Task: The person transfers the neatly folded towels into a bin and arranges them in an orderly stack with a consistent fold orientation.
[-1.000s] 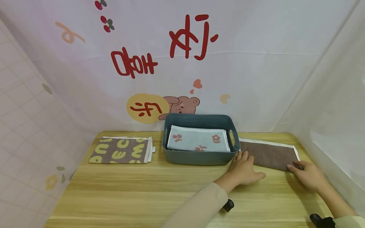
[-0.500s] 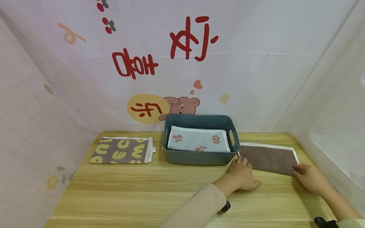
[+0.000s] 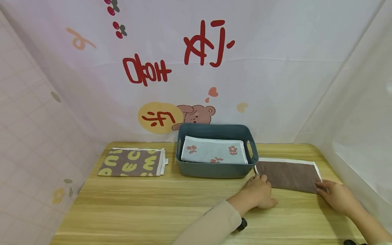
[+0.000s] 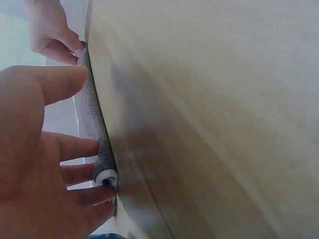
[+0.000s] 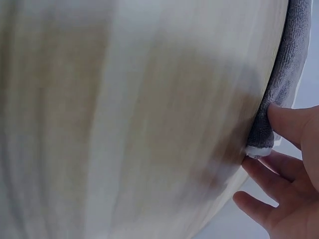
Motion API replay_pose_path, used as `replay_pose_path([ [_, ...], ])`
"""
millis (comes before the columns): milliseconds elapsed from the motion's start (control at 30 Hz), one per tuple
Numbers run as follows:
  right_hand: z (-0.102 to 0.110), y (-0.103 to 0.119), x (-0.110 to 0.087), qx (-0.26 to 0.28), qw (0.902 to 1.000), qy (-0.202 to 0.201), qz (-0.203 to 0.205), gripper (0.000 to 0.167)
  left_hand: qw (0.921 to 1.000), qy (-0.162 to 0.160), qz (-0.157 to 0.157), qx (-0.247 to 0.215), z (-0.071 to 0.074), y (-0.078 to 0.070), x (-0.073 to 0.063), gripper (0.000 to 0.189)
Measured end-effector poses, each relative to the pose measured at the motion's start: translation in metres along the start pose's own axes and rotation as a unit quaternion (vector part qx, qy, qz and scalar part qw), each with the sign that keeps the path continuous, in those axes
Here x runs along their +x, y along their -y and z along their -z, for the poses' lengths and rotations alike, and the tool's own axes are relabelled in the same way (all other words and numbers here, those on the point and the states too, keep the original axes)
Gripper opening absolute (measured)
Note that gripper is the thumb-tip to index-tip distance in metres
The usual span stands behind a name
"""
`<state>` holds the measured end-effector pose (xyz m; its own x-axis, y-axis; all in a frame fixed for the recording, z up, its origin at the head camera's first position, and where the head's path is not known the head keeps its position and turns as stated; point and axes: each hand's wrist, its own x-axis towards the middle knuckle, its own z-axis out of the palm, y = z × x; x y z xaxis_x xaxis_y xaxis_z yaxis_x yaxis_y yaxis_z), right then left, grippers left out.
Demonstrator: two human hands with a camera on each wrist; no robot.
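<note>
A folded brown towel [image 3: 288, 175] with white edges lies on the table to the right of the basket. My left hand [image 3: 258, 192] is at its near left corner. In the left wrist view the fingers [image 4: 79, 147] touch the rolled fold while the thumb stands apart from it. At the near right corner, my right hand [image 3: 337, 197] pinches the towel; the right wrist view has the thumb [image 5: 286, 119] on the towel [image 5: 289, 64] and fingertips by its white end. A blue-grey basket [image 3: 214, 170] holds a folded light blue towel [image 3: 211, 149] with red flowers.
A folded brown towel with yellow letters [image 3: 131, 163] lies left of the basket on the wooden table [image 3: 153, 207]. A white printed cloth [image 3: 275, 85] rises behind the table, with white cloth on both sides.
The brown towel has slid toward me and slightly left, its near edge now lower in the head view. Both hands have moved nearer with it. The basket and other towels stay put.
</note>
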<state>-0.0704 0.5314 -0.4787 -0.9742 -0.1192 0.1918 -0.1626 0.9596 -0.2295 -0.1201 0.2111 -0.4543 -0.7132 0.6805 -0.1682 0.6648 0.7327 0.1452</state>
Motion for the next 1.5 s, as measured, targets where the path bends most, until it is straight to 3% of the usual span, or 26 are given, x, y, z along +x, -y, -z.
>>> replay_pose_path([
  [433,0.001,0.007,-0.013,-0.020,0.9997,0.005,0.015,0.024,0.9999,0.001,-0.004,0.013,-0.004,-0.004,-0.015,0.051],
  [767,0.002,0.013,-0.020,-0.025,0.9996,0.006,0.007,0.024,0.9990,0.039,0.007,0.022,-0.002,-0.010,-0.020,0.050],
  [1167,0.001,0.015,-0.033,-0.045,0.9985,-0.013,0.028,0.023,0.9956,0.068,-0.013,0.064,0.000,-0.015,-0.032,0.054],
  [1500,0.006,0.022,-0.034,-0.059,0.9978,0.021,0.023,0.022,0.9911,0.108,-0.013,0.077,0.006,-0.020,-0.042,0.053],
])
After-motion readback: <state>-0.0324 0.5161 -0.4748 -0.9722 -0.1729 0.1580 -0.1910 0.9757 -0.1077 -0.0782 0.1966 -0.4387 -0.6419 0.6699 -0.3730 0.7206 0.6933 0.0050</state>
